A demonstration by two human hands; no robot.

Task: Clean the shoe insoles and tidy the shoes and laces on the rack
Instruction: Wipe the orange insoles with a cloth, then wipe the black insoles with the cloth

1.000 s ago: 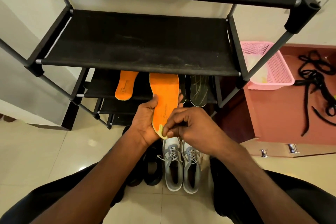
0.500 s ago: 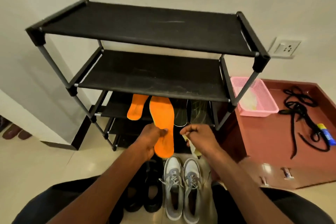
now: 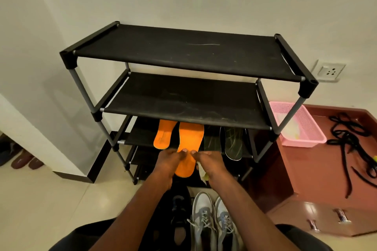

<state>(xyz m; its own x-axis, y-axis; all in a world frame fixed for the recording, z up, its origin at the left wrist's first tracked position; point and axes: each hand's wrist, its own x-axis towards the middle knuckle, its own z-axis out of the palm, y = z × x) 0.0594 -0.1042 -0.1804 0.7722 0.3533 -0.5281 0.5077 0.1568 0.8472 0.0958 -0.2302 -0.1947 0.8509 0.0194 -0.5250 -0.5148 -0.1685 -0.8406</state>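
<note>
My left hand and my right hand both hold an orange insole by its heel half, thumbs on top. Its toe end lies on the black rack's third shelf. A pale yellowish wipe hangs from my right hand's curled fingers. A second orange insole lies on that shelf just to the left. Two dark insoles lie to the right. On the floor below my arms stand grey sneakers with loose laces and black shoes.
A pink basket and a tangle of black laces sit on a low red-brown cabinet right of the rack. The rack's top two shelves hold nothing. More shoes stand by the wall at far left.
My head has pulled back, so the whole rack shows. The insole has moved forward onto the third shelf. My right hand stopped wiping its heel and now grips its edge with the wipe.
</note>
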